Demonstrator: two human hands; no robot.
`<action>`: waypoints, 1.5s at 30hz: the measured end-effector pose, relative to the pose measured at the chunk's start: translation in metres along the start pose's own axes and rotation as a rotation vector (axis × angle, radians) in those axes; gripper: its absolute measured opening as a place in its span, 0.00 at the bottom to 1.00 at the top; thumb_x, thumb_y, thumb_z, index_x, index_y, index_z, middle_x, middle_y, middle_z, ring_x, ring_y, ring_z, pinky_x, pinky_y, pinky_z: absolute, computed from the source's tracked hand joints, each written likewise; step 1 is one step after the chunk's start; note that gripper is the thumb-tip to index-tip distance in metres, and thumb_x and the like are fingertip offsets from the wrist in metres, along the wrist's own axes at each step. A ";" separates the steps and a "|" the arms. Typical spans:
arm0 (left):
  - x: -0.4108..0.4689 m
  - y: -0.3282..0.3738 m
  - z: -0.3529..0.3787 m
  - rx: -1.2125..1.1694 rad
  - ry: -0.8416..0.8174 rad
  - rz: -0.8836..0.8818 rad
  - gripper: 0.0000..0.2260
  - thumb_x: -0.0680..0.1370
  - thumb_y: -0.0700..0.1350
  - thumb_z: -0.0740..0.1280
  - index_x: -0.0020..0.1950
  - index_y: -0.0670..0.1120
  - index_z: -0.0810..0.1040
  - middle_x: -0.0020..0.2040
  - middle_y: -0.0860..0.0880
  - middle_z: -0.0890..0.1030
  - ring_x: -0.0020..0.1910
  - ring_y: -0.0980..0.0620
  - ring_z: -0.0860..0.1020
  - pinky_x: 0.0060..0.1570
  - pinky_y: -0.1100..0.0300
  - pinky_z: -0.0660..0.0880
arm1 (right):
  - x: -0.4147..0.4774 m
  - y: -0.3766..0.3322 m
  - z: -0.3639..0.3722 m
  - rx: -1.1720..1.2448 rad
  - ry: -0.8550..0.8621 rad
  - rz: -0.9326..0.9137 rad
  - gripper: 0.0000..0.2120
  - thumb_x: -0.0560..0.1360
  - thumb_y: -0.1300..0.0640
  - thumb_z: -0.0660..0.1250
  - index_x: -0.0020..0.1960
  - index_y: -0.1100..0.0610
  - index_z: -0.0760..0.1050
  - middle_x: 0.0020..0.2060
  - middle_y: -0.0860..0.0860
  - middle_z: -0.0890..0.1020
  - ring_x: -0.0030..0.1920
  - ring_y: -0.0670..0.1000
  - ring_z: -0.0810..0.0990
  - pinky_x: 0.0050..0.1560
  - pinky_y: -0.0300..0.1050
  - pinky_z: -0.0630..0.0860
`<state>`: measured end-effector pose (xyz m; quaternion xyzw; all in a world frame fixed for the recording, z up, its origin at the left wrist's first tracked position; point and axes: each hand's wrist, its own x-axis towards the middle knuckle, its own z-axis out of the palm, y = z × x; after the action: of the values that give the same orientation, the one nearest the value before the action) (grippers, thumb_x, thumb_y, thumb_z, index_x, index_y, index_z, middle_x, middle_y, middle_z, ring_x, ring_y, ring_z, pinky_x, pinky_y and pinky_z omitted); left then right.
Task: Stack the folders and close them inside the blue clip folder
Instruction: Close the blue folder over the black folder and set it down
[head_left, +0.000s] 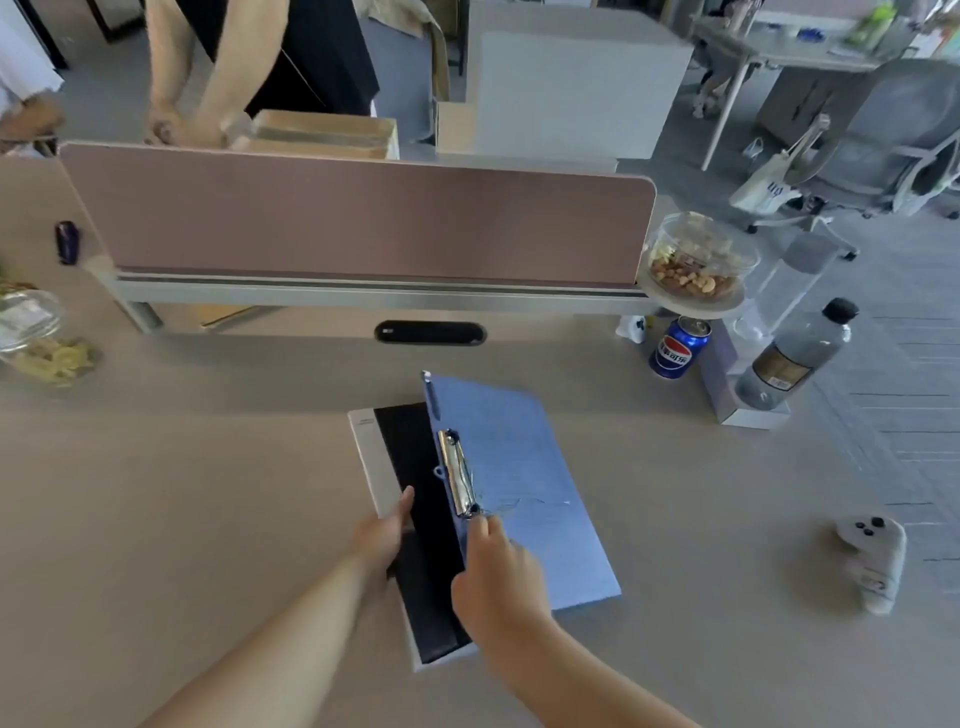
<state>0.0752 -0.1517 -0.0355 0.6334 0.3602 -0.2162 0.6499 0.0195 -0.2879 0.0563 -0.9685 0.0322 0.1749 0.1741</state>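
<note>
Two hands worked at the folders on the desk.
The left hand gripped the black folder (thumb on top); right hand fingers pinched the clip on the open blue folder. A can stood far behind.

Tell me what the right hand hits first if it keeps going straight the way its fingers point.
Probably the metal clip on the blue clip folder: the right hand points up along it, fingertips already at its near end.
</note>
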 end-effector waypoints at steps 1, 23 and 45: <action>0.002 0.000 -0.001 -0.023 -0.039 -0.040 0.38 0.63 0.72 0.66 0.62 0.46 0.80 0.59 0.45 0.82 0.61 0.43 0.79 0.67 0.45 0.70 | 0.000 -0.006 0.017 -0.055 -0.036 -0.014 0.20 0.74 0.65 0.58 0.66 0.59 0.65 0.67 0.56 0.69 0.61 0.61 0.73 0.53 0.52 0.74; 0.009 0.010 -0.020 0.029 0.144 0.269 0.17 0.75 0.52 0.68 0.58 0.43 0.74 0.54 0.46 0.78 0.53 0.48 0.76 0.50 0.58 0.69 | 0.052 0.055 0.028 0.331 0.051 -0.006 0.14 0.78 0.53 0.62 0.61 0.57 0.75 0.58 0.53 0.80 0.57 0.53 0.78 0.53 0.43 0.72; -0.063 0.085 -0.067 0.176 -0.173 0.695 0.17 0.74 0.28 0.66 0.51 0.50 0.72 0.36 0.62 0.84 0.37 0.65 0.82 0.37 0.71 0.77 | 0.094 0.078 -0.071 1.344 0.000 -0.114 0.13 0.72 0.73 0.68 0.53 0.63 0.80 0.49 0.54 0.87 0.52 0.54 0.84 0.50 0.44 0.79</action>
<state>0.0834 -0.0879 0.0720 0.7508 0.0475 -0.0655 0.6555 0.1214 -0.3858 0.0601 -0.6498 0.0829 0.1074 0.7479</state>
